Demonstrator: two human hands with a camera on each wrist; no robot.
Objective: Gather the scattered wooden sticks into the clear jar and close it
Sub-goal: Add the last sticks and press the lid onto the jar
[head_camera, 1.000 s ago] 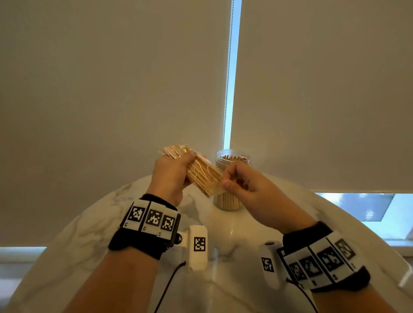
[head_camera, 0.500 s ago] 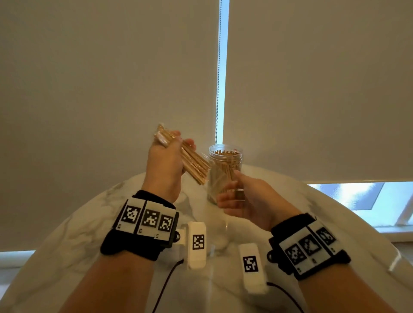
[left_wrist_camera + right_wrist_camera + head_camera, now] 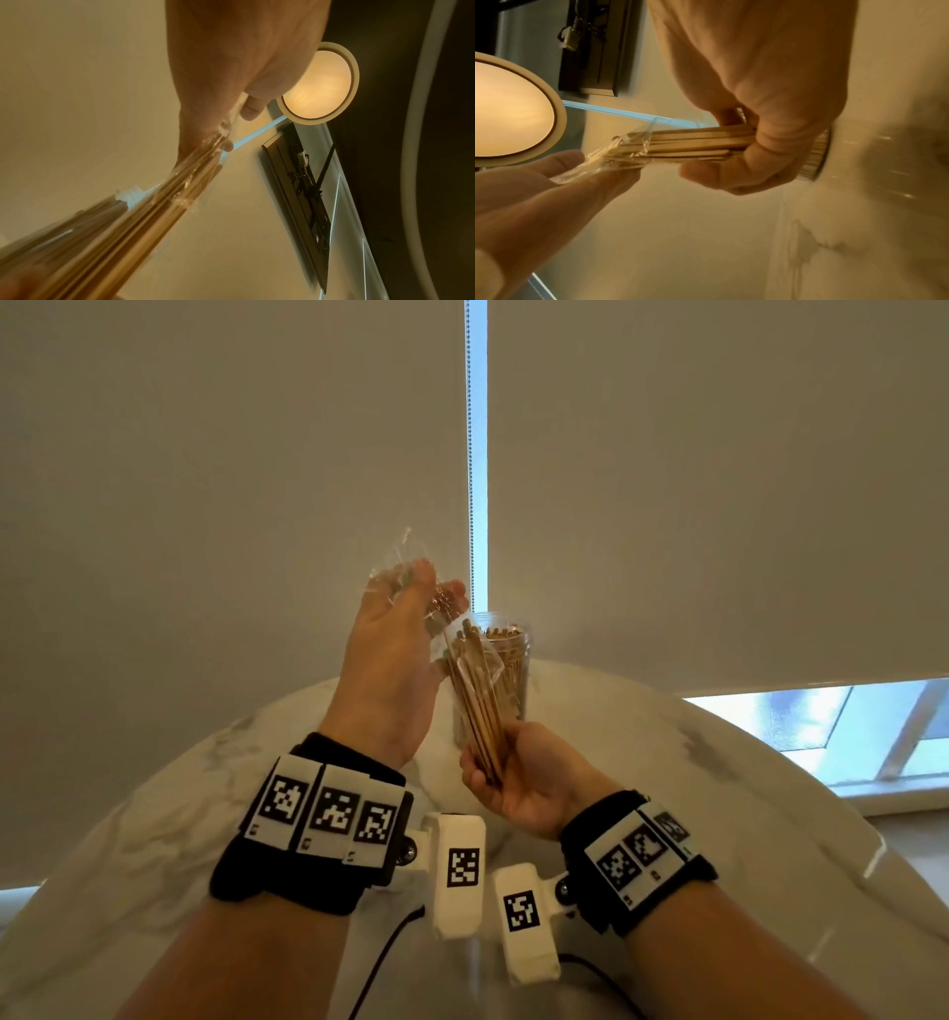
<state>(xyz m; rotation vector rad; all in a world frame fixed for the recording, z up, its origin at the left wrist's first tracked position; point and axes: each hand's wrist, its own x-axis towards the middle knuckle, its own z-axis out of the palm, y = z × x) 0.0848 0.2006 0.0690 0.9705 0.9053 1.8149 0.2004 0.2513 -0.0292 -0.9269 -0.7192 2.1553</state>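
My right hand (image 3: 506,775) grips the lower end of a bundle of wooden sticks (image 3: 475,695), held nearly upright in front of the clear jar (image 3: 506,660). The jar stands open on the marble table, filled with sticks. My left hand (image 3: 411,618) is raised above the bundle and pinches a clear plastic wrapper (image 3: 398,567) that still covers the sticks' upper ends. In the right wrist view my fingers (image 3: 759,154) curl round the sticks (image 3: 687,142), and the wrapper (image 3: 618,156) stretches to the left hand (image 3: 552,182). In the left wrist view the blurred sticks (image 3: 144,219) run out from my left hand (image 3: 231,81). No lid is in view.
The round white marble table (image 3: 667,762) curves away on both sides, and roller blinds hang close behind the jar. A window strip (image 3: 847,726) shows at the right. A round ceiling lamp (image 3: 318,81) appears in the wrist views.
The right hand has taken hold of the sticks' lower end. The left hand has risen, sliding the clear wrapper up off the bundle, which now stands upright in front of the jar.
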